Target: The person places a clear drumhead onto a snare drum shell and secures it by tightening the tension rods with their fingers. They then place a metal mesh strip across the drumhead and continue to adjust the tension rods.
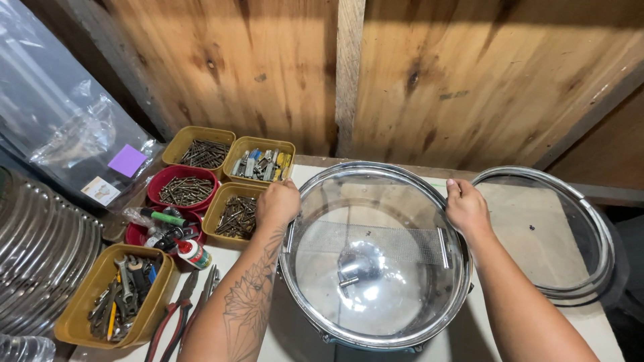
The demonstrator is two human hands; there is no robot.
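A round drum (376, 261) with a clear head and a chrome rim stands on the white table in front of me. My left hand (278, 203) grips the rim at its far left side. My right hand (466, 209) grips the rim at its far right side. Through the clear head I see a strip of mesh and a shiny metal part inside the shell.
A loose chrome hoop with a clear head (570, 228) lies to the right. Yellow and red trays of screws (236, 216) sit at the left, a yellow tray of wrenches (117, 295) nearer me, red-handled pliers (176, 315) beside it. A wooden wall stands behind.
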